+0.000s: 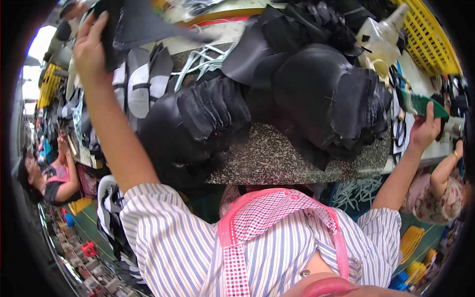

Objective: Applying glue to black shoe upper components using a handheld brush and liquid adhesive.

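My left hand (90,52) is raised at the upper left, its fingers closed on a black sheet piece (115,24) that looks like leather or fabric. Part of that piece is smeared by motion. Out at the far right, my right hand (426,131) grips a green curved piece (421,104) with a dark edge; its kind cannot be made out. Between my arms lie stacks of black shoe-upper pieces (309,91), some overlapping in a fan, and a second black stack (213,106) to their left.
The speckled worktop (277,158) has its edge close to my apron. White cord loops (205,62) lie behind the stacks. A cream machine part (378,42) stands at the back right, by a yellow basket (430,34). Co-workers sit at left (59,173) and right (438,198).
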Motion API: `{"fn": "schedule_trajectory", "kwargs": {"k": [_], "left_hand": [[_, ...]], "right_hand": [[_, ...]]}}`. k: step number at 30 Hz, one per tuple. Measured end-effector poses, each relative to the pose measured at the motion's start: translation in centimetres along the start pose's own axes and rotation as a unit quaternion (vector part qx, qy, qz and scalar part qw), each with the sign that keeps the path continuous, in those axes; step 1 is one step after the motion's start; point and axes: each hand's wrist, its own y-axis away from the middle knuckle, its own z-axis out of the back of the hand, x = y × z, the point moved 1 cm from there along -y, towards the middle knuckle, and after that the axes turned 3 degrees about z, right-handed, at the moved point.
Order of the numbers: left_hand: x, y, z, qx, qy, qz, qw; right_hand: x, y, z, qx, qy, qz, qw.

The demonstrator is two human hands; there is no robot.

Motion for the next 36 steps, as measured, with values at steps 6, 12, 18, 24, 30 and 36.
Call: {"fn": "schedule_trajectory", "kwargs": {"k": [6,12,18,24,30,36], "left_hand": [[15.5,-0.8,1.1,0.057,-0.221,0.083,0.97],[13.3,5.9,-8.3,0.063,-0.529,-0.308,0.788],[6.4,19.6,-20.8,0.409,-0.246,-0.096,0.874],[6.7,22.2,-23.5,0.363,-0.232,-0.131,0.893],[7.2,21.2,-24.7,0.378,-0.216,-0.066,0.898],[6.3,20.0,-25.5,0.253,0.158,0.195,0.935]], "right_hand": [[-1.1,1.5,-2.6,0.049,0.018,-0.028,0.998],[3.0,3.4,-5.1,0.225,0.034,-0.031,0.973],[0.3,-2.0,-5.0,0.113,0.283,0.175,0.936],[-12.5,-3.1,-2.1,0.131,0.503,0.139,0.843],[-10.7,-5.3,-1.6,0.093,0.231,0.083,0.965],[-10.3,-4.8,3.4,0.071,0.197,-0.027,0.977]]}}
